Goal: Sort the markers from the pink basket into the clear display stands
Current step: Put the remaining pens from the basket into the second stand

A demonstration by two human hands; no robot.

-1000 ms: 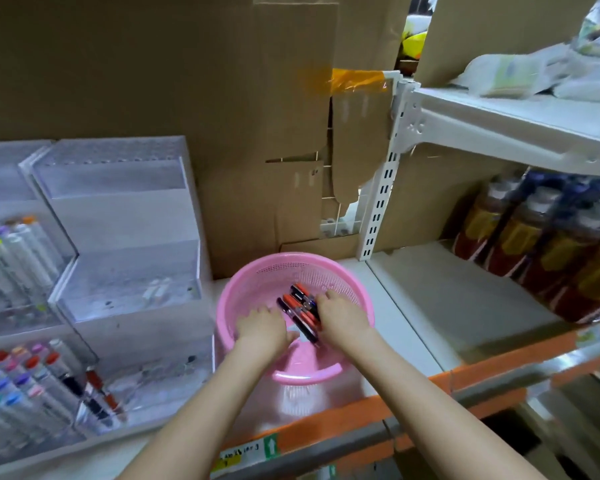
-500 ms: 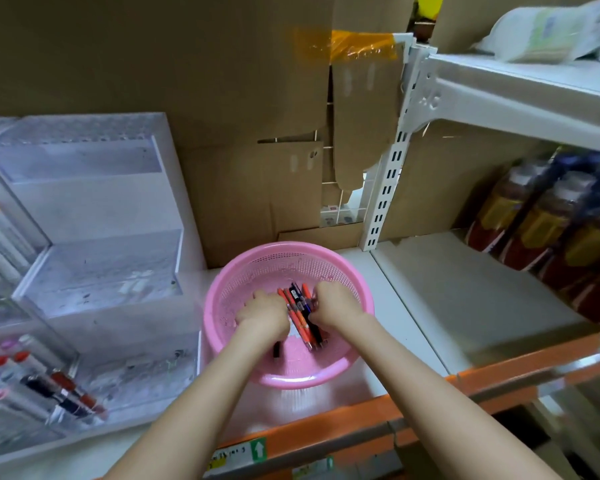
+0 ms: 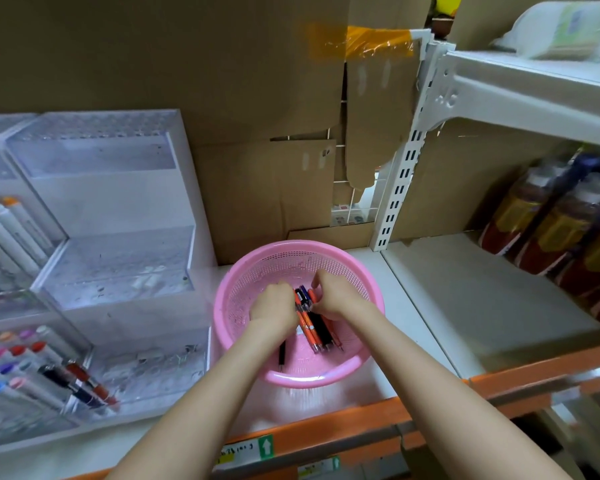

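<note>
Gathering orange and black markers (image 3: 314, 327) in the round pink plastic basket (image 3: 229, 327), left hand (image 3: 272, 304) and right hand (image 3: 335, 297) had clasped and aligned them, seemingly for transfer; one stray black marker (image 3: 282, 355) lay apart.

green shelf-edge sticker (image 3: 266, 446): white up arrow

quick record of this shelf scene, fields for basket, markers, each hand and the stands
pink basket: on the white shelf, right of the stands
markers: orange, black and blue bundle inside the basket
loose black marker: lies apart, near the left wrist
left hand: grips the bundle's left side
right hand: pinches the bundle's far ends
clear display stands: some tiers hold capped markers
</note>
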